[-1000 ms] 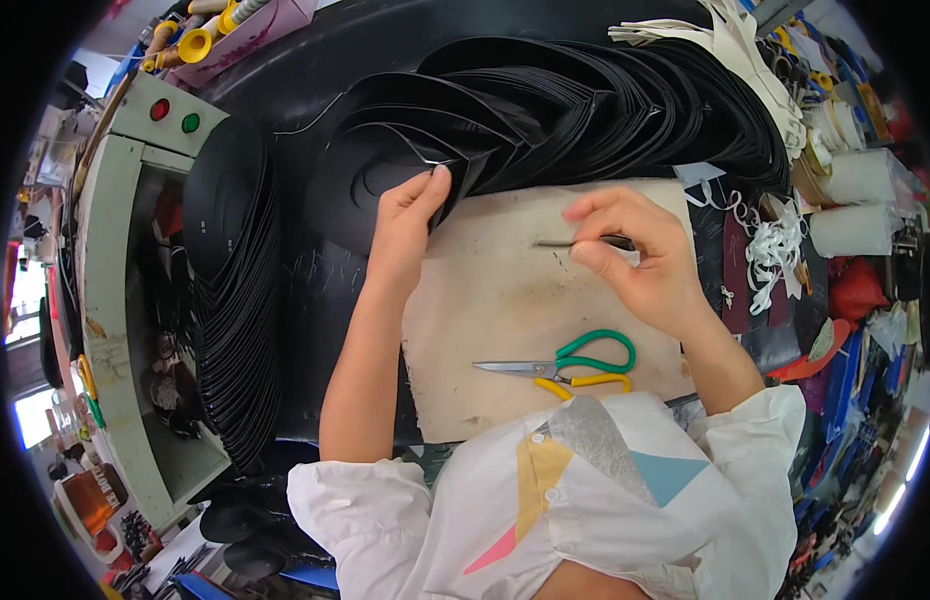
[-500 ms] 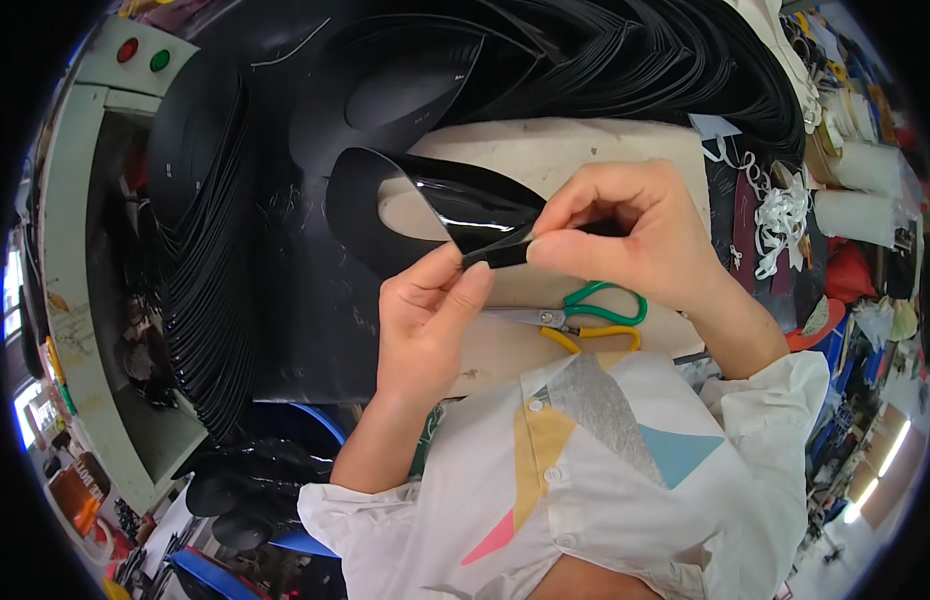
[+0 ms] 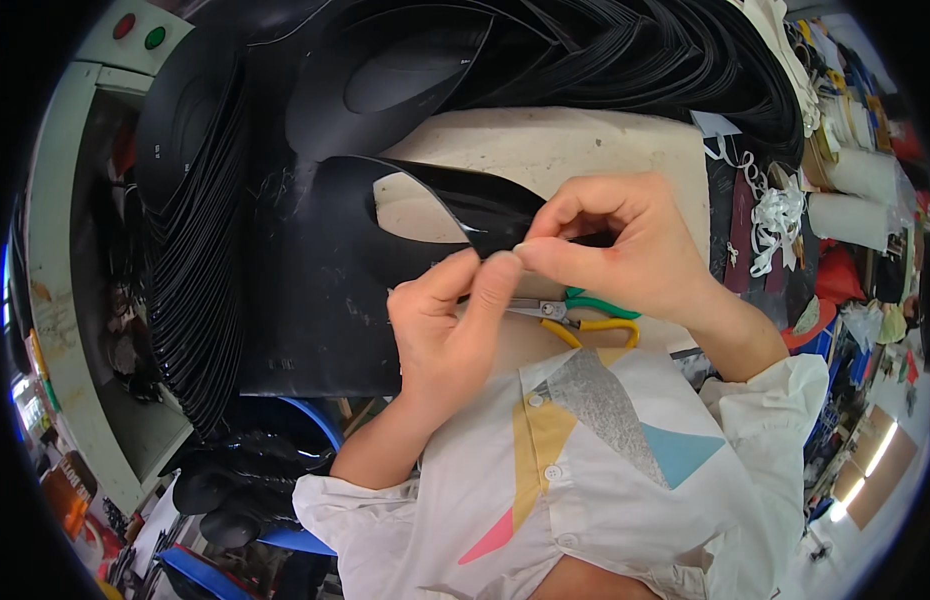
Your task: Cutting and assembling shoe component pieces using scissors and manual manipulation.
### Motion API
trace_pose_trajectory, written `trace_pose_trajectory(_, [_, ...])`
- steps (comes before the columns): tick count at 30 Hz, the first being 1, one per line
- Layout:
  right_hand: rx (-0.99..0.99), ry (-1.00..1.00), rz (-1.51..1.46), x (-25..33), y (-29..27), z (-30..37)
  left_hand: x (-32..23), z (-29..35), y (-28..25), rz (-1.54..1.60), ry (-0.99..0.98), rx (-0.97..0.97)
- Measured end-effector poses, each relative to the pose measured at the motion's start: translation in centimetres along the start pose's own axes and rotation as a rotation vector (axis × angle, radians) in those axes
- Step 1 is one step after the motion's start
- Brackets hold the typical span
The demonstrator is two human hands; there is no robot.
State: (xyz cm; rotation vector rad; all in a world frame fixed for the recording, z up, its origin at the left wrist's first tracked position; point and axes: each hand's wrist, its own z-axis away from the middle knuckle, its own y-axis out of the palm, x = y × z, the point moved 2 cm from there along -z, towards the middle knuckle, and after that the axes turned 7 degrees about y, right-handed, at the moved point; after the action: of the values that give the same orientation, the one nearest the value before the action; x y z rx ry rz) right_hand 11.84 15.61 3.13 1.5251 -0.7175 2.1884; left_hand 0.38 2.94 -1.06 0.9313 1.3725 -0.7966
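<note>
A glossy black shoe upper (image 3: 350, 205), bent into a loop with an oval opening, is held over a cream board (image 3: 625, 140). My left hand (image 3: 450, 320) pinches its near edge between thumb and fingers. Right beside it, my right hand (image 3: 615, 230) pinches the edge too, fingers curled round the upper's right end. The fingertips of both hands almost meet, and they hide the spot where the edges come together. Under my hands lies a pair of scissors (image 3: 553, 310) with one green and one yellow handle, partly covered by the right hand.
Fanned stacks of black uppers (image 3: 190, 300) stand at the left and along the back (image 3: 675, 65). White ribbon (image 3: 780, 230) is tangled at the right. A grey-green cabinet (image 3: 60, 200) with red and green buttons edges the left. Below the table is a blue bin (image 3: 320, 420) beside black pieces.
My left hand has moved right along the upper's edge, closer to the right hand. The upper has tilted, and the scissors are more covered.
</note>
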Motion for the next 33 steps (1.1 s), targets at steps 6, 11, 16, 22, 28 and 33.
trace_pose_trajectory(6, [-0.243,-0.382,0.643,1.6,-1.0,1.8,-0.3,-0.2,-0.5,-0.085,0.079,-0.236])
trace_pose_trajectory(11, [-0.202,-0.537,0.6,1.6,-1.2,2.6,-0.3,0.3,-0.5,0.004,0.034,-0.206])
trace_pose_trajectory(16, [-0.161,-0.404,0.421,1.2,-1.7,2.2,-0.4,1.1,-1.1,0.109,0.006,-0.164])
trace_pose_trajectory(22, [-0.028,-0.057,0.124,0.1,-1.6,0.8,0.1,2.0,-2.0,0.372,-0.025,-0.112])
trace_pose_trajectory(28, [0.217,-0.052,-0.03,-1.4,-0.3,-0.7,0.0,1.9,-1.7,0.587,-0.068,-0.191])
trace_pose_trajectory(33, [0.103,-0.237,0.115,0.6,1.2,0.3,-1.6,1.4,-1.8,0.36,0.014,-0.155])
